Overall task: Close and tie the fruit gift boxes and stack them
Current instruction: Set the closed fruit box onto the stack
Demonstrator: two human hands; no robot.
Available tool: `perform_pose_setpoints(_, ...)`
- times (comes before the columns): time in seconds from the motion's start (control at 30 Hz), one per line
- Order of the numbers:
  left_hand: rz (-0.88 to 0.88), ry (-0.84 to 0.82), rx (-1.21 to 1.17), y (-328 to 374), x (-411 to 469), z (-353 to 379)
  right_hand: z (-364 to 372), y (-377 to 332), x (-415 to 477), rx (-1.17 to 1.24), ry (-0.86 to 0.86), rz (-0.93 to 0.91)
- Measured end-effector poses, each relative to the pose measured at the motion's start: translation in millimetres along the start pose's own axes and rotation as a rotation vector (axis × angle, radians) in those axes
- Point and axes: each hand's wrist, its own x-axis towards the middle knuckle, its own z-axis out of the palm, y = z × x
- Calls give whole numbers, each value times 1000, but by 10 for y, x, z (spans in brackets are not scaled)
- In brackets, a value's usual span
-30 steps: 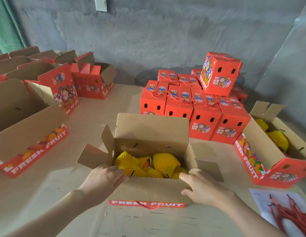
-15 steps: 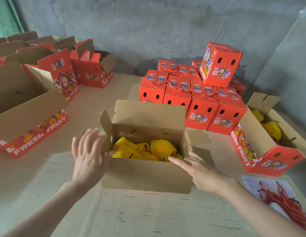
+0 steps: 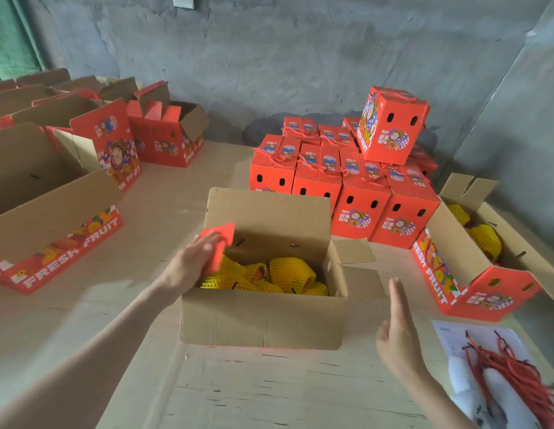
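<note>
The open gift box [image 3: 263,317] stands upright at the table centre and holds fruit in yellow foam nets [image 3: 288,270]. Its rear flap [image 3: 269,212] is raised, the left side flap [image 3: 221,235] is tilted inward with its red face up, and the right side flap [image 3: 356,252] is splayed outward. The closed red boxes [image 3: 359,205], with cord handles on top, stand in rows behind it to the right, and one box [image 3: 393,128] sits tilted on top.
</note>
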Motion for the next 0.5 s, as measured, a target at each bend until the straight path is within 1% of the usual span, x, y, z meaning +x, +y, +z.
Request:
perform_pose_setpoints(0.03,40,-43,295,-73,39,51,36,60,9,60,18,93)
perform_pose_setpoints(0.07,20,-62,486,-129,71,76,73,108,34,114,-12,181)
perform_pose_setpoints(0.1,-17,-74,606,-171,91,88,124,140,71,170,-65,245)
perform_pose_setpoints(0.13,-45,-92,678,-202,102,95,178,151,108,225,-120,288)
perform_pose_setpoints(0.2,-100,-124,752,-257,114,107,278,112,191,342,-201,346)
perform_pose_setpoints(0.23,-122,-123,774,-275,124,115,317,70,240,405,-209,367)
perform_pose_setpoints(0.3,-146,-114,797,-301,132,119,351,-56,375,451,-178,427)
perform_pose_setpoints(0.37,-133,-144,773,-304,132,100,363,-205,510,575,-167,451)
perform_pose_setpoints(0.43,-90,-149,737,-309,140,77,370,-385,592,575,-212,324)
perform_pose_setpoints(0.47,-68,-148,727,-304,146,71,377,-491,602,538,-213,244)
perform_pose_setpoints(0.5,-47,-152,723,-297,153,64,399,-541,599,559,-214,209)
